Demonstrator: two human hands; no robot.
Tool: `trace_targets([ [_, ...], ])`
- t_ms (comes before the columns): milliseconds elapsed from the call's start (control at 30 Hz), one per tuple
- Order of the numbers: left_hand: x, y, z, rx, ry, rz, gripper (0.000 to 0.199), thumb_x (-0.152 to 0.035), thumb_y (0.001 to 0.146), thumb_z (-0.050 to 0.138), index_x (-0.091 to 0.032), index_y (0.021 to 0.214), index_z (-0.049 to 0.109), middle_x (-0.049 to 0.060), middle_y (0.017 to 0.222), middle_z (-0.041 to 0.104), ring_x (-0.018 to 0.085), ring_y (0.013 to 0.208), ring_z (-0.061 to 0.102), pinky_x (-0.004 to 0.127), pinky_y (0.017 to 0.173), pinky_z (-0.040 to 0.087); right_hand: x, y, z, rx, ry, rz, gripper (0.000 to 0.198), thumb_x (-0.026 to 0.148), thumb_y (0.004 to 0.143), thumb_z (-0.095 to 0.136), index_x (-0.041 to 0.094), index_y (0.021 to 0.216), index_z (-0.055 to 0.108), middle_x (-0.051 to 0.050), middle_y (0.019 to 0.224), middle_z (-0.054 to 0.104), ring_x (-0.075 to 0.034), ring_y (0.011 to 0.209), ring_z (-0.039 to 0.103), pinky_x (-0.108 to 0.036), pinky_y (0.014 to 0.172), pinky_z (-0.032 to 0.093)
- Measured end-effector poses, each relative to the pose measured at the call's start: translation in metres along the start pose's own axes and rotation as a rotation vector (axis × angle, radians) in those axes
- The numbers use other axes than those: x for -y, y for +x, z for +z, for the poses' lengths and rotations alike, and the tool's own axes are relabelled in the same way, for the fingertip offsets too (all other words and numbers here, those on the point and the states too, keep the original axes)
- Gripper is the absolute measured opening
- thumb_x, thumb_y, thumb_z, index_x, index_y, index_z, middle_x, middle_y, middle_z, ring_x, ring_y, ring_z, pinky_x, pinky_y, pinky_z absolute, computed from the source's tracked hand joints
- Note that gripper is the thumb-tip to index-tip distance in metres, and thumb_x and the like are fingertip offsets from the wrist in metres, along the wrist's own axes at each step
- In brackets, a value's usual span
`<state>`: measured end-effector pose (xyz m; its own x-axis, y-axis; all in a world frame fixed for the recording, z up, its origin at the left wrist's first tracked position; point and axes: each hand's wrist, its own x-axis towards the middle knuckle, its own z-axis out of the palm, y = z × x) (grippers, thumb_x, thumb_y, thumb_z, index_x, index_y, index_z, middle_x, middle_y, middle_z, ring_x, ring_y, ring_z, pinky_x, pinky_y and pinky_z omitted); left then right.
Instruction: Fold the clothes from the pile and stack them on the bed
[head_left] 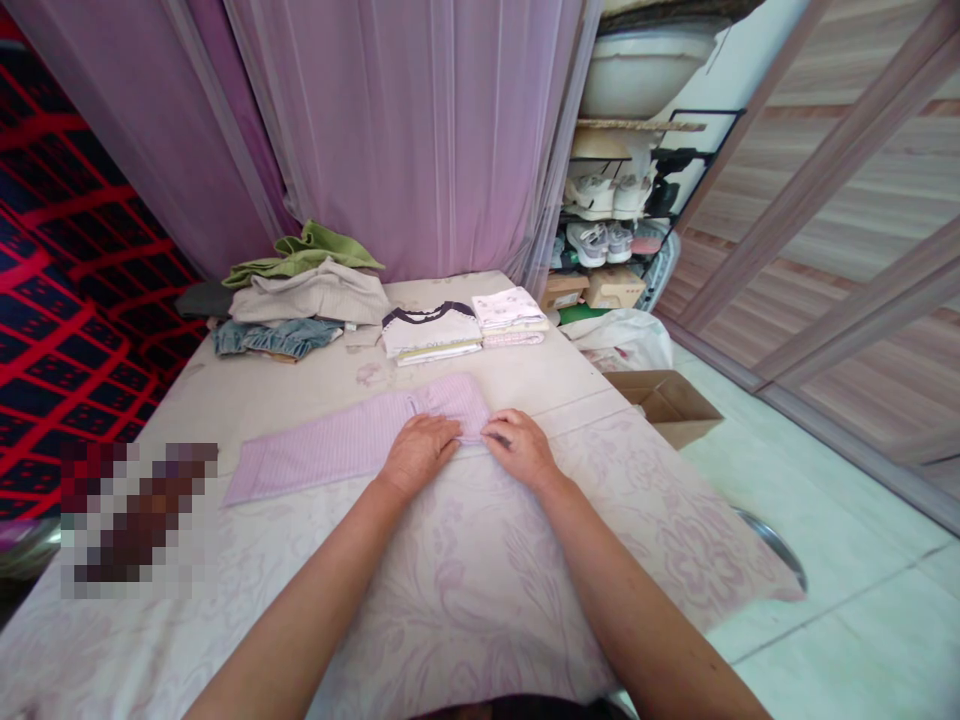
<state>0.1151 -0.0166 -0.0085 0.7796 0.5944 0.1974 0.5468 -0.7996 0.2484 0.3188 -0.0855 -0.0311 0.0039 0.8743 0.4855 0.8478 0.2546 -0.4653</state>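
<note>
Handling pink garment (330, 440) | left hand (420, 448) flat atop, right hand (525, 448) pinching edge | folded stacks (431, 334) beyond | apparently unfolded: loose pile (311, 297), beyond-left

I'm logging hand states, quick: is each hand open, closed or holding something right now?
Left hand: palm down on the pink garment; whether it grips cannot be told.
Right hand: closed, pinching the garment's right end.

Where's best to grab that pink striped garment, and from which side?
Take the pink striped garment by its left end, probably coming from the left, pinching the edge: it lies long and flat, and that end is free, while the left hand and right hand are toward its right end.
</note>
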Motion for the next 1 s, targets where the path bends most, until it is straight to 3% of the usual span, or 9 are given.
trace_targets([
  [133, 0.004, 0.005, -0.011, -0.014, -0.075, 0.044, 0.025, -0.037, 0.092, 0.05, -0.026, 0.103, 0.069, 0.002, 0.113, 0.07, 0.021, 0.111, 0.061, 0.038, 0.098, 0.042, -0.001, -0.001, 0.003, -0.02, 0.011, 0.0, 0.011, 0.021, 0.081, 0.061, 0.025, 0.081, 0.071, -0.003, 0.091, 0.066, -0.018, 0.087, 0.059, -0.031, 0.08, 0.047],
  [200, 0.01, 0.014, -0.022, -0.029, -0.085, 0.0, 0.027, -0.038, 0.092, 0.047, -0.024, 0.096, 0.07, 0.003, 0.105, 0.072, 0.019, 0.103, 0.063, 0.032, 0.092, 0.045, 0.0, -0.002, 0.003, -0.023, 0.022, -0.009, 0.012, 0.023, 0.083, 0.059, 0.025, 0.082, 0.071, -0.004, 0.091, 0.066, -0.017, 0.087, 0.059, -0.031, 0.08, 0.047],
  [300, 0.026, 0.036, -0.04, -0.063, 0.017, -0.269, 0.03, -0.033, 0.093, 0.044, -0.02, 0.106, 0.067, 0.006, 0.111, 0.069, 0.02, 0.106, 0.061, 0.031, 0.093, 0.044, 0.001, -0.002, 0.002, -0.025, 0.048, -0.002, 0.016, 0.023, 0.085, 0.056, 0.024, 0.081, 0.072, -0.004, 0.091, 0.066, -0.017, 0.087, 0.06, -0.031, 0.08, 0.048],
  [367, 0.038, 0.052, -0.047, 0.025, 0.073, -0.447, 0.035, -0.035, 0.091, 0.046, -0.019, 0.117, 0.062, 0.008, 0.118, 0.067, 0.022, 0.109, 0.06, 0.031, 0.091, 0.044, 0.0, -0.002, 0.002, -0.028, 0.069, 0.012, 0.016, 0.022, 0.085, 0.056, 0.025, 0.081, 0.072, -0.003, 0.091, 0.067, -0.017, 0.087, 0.06, -0.031, 0.079, 0.048],
  [433, 0.049, 0.066, -0.049, 0.147, 0.081, -0.516, 0.037, -0.041, 0.087, 0.05, -0.02, 0.114, 0.064, 0.007, 0.111, 0.07, 0.022, 0.101, 0.063, 0.03, 0.083, 0.047, 0.0, -0.001, 0.002, -0.033, 0.086, 0.024, 0.016, 0.022, 0.084, 0.057, 0.025, 0.081, 0.072, -0.003, 0.091, 0.067, -0.017, 0.086, 0.061, -0.031, 0.079, 0.048],
  [533, 0.055, 0.078, -0.048, 0.226, 0.089, -0.519, 0.033, -0.046, 0.081, 0.056, -0.023, 0.101, 0.069, 0.005, 0.103, 0.072, 0.023, 0.095, 0.065, 0.029, 0.076, 0.047, -0.001, -0.001, 0.003, -0.038, 0.117, 0.032, 0.015, 0.022, 0.083, 0.058, 0.025, 0.08, 0.072, -0.003, 0.09, 0.067, -0.016, 0.085, 0.061, -0.031, 0.078, 0.049],
  [667, 0.048, 0.082, -0.048, 0.237, 0.125, -0.516, 0.027, -0.041, 0.08, 0.056, -0.023, 0.096, 0.068, 0.006, 0.105, 0.07, 0.024, 0.097, 0.063, 0.03, 0.076, 0.046, -0.002, 0.0, 0.003, -0.031, 0.165, 0.064, 0.014, 0.02, 0.081, 0.059, 0.026, 0.081, 0.072, -0.003, 0.089, 0.067, -0.016, 0.083, 0.062, -0.03, 0.076, 0.05],
  [1000, 0.041, 0.073, -0.045, 0.196, 0.136, -0.586, 0.026, -0.039, 0.091, 0.044, -0.022, 0.105, 0.057, 0.007, 0.104, 0.069, 0.024, 0.096, 0.063, 0.031, 0.075, 0.045, -0.003, -0.001, 0.004, -0.024, 0.134, 0.074, 0.014, 0.022, 0.084, 0.058, 0.026, 0.084, 0.072, -0.003, 0.092, 0.067, -0.016, 0.086, 0.062, -0.031, 0.08, 0.049],
])
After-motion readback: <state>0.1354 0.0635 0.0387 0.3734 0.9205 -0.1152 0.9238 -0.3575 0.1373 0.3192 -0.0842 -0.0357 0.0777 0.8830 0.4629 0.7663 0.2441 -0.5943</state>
